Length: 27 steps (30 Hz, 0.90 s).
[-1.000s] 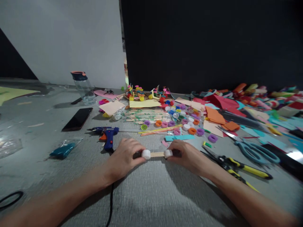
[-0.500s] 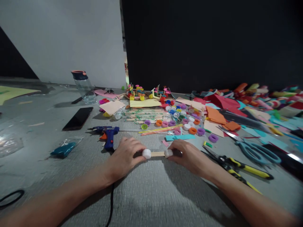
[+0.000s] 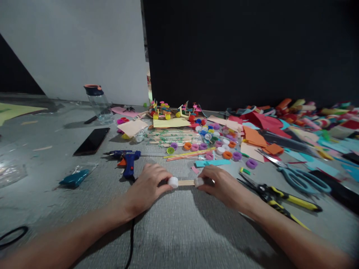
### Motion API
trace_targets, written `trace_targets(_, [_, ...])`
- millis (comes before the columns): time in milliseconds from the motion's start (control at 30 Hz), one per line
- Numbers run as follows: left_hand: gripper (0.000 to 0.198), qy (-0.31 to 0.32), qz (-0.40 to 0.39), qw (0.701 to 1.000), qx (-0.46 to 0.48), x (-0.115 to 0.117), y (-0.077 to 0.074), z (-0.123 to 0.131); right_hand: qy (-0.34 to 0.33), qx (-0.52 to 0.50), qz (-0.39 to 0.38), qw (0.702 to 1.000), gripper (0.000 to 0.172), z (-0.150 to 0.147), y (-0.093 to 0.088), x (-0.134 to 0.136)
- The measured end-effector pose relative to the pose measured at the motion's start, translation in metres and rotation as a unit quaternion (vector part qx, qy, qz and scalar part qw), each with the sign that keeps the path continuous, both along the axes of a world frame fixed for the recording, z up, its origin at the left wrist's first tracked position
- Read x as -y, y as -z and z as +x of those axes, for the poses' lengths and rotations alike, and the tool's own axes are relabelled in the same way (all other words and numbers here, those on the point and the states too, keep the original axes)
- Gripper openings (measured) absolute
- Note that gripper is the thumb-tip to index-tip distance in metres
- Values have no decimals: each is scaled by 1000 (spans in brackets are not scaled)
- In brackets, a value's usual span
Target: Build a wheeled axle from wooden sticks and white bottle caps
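Note:
Between my two hands lies a short run of wooden sticks with a white bottle cap at each end. My left hand pinches the left white cap between thumb and fingers. On the other end, my right hand pinches the right white cap, whose outer side is hidden by the fingers. The sticks span level from cap to cap, close above or on the grey table. A blue hot glue gun lies just beyond my left hand, its black cord running under my left forearm.
Pliers with yellow-black handles and teal scissors lie to the right. Colored caps, bagged sticks and paper pieces spread behind my hands. Leftward are a phone, a water bottle and a teal packet.
Both hands keep their pinch on the two caps with almost no movement. The whole view has shifted very slightly.

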<state>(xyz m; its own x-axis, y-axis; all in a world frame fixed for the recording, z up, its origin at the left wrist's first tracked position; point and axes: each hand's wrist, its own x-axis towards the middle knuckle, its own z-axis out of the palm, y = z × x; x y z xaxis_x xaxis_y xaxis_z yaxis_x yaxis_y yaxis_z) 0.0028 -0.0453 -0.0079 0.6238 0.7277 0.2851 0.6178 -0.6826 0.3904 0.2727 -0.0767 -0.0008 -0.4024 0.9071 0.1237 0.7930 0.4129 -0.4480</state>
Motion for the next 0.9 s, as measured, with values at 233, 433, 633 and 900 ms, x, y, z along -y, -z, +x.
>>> trace_targets(233, [20,0,18,1000,-2,-1,0,-3,1,10,-4,1000,16,2,-2,2])
trace_targets(433, [36,-23,68,997,36,-3,-13,-12,33,-32,-3,999,23,14,-17,2])
trace_targets(633, [22,-66,151,982,94,-9,-27,-18,105,-110,68,986,32,18,-20,-7])
trace_targets(900, [16,-74,177,978,79,-19,-35,-25,114,-119,76,983,26,21,-13,-13])
